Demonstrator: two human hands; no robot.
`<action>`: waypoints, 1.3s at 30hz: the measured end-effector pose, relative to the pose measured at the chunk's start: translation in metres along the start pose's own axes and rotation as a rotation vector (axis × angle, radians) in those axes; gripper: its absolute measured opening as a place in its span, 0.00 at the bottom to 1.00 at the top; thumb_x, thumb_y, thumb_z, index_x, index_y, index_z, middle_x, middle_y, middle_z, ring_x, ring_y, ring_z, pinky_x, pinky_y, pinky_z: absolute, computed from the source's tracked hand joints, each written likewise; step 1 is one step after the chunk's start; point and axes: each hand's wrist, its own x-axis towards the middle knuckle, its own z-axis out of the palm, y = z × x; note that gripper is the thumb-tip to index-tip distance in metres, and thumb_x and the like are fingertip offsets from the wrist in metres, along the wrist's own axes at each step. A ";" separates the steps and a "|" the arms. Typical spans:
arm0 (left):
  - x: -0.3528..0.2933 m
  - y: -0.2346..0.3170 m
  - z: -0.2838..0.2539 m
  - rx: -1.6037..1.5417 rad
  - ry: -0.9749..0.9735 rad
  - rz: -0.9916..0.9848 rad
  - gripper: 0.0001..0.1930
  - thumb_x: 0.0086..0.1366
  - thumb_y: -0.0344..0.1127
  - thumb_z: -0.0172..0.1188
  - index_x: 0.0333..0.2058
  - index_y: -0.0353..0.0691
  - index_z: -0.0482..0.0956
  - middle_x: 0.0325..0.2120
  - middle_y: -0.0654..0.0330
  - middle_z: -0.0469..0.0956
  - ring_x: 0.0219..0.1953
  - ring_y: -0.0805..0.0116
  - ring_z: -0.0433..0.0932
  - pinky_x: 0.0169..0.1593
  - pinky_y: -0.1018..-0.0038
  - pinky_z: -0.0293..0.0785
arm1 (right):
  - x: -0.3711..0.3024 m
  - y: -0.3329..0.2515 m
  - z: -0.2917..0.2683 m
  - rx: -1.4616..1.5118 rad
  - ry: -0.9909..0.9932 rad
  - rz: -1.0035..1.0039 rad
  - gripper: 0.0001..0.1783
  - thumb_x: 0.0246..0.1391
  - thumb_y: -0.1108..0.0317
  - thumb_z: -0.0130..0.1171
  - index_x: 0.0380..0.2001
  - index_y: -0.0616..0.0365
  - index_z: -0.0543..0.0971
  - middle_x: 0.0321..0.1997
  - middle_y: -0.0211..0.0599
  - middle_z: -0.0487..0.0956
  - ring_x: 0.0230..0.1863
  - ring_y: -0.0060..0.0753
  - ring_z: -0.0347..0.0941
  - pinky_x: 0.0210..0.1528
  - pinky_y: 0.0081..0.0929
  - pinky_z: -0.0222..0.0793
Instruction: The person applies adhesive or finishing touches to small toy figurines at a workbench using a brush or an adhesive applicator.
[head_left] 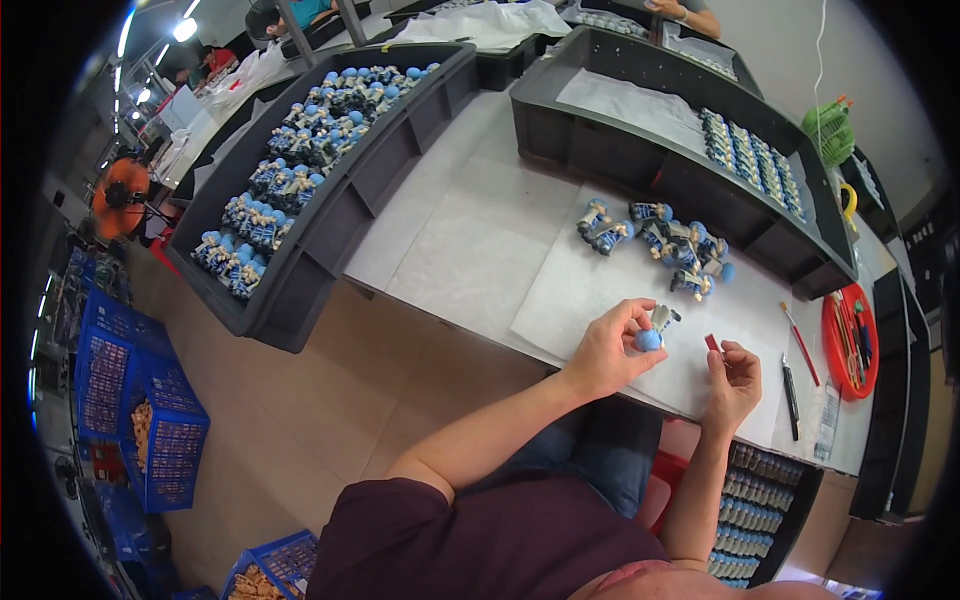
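My left hand (606,350) is closed around a small figurine (650,340) with a light blue rounded top, held tilted over the white sheet at the table's front edge. Just to its right, my right hand (735,385) pinches a short, flat red piece (712,343) between thumb and fingers. Its lower part is hidden in the grip, so its kind does not show. The red piece and the figurine are apart. Beyond both hands lies a loose pile of similar blue and white figurines (685,245), with a few (605,228) lying at its left.
A dark bin (330,225) heaped with figurines stands at left. Another dark bin (620,140), holding figurines in rows, is at the back right. Right of my hands lie a thin red brush (802,345), a black pen-like tool (791,400) and a red tray (870,380) of tools.
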 end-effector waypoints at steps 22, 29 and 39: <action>0.002 0.005 -0.001 0.055 -0.009 -0.012 0.19 0.47 0.28 0.68 0.33 0.37 0.65 0.44 0.51 0.71 0.31 0.79 0.73 0.37 0.80 0.72 | 0.001 -0.003 0.002 -0.021 -0.003 -0.028 0.10 0.46 0.83 0.59 0.31 0.62 0.70 0.41 0.39 0.73 0.39 0.22 0.70 0.42 0.17 0.66; 0.000 0.006 -0.002 0.049 -0.062 -0.082 0.25 0.44 0.32 0.69 0.40 0.35 0.67 0.37 0.54 0.73 0.30 0.73 0.74 0.36 0.77 0.72 | 0.003 0.008 -0.003 -0.011 -0.029 -0.077 0.10 0.46 0.82 0.59 0.31 0.62 0.70 0.40 0.38 0.74 0.40 0.23 0.69 0.45 0.18 0.64; -0.005 0.000 0.000 0.255 -0.054 0.175 0.37 0.39 0.30 0.70 0.50 0.33 0.65 0.44 0.53 0.65 0.39 0.65 0.72 0.39 0.75 0.73 | -0.002 0.005 -0.007 -0.102 0.049 -0.049 0.08 0.49 0.77 0.60 0.34 0.61 0.73 0.36 0.34 0.76 0.35 0.21 0.71 0.38 0.16 0.67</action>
